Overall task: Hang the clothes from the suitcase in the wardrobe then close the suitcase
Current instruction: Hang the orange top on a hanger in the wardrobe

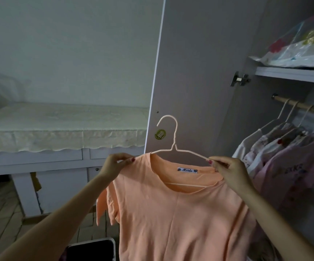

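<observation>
Peach T-shirt [175, 213] at six o'clock, draped on thin wire hanger [173, 146], held up before open wardrobe door [199, 72]. Left hand [114, 163] pinching left shoulder seam; right hand [227, 168] pinching right hanger arm and collar. Best to seat right shoulder fully over wire, then swing toward three o'clock. Free span on rail [278, 99] left of hung garments [284, 147]; shelf edge [291, 74] close above. Suitcase [92, 247] corner at seven o'clock.

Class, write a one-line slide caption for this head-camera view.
Both hands, left and right, hold an orange T-shirt on a pale hanger beside the wardrobe rail.
</observation>
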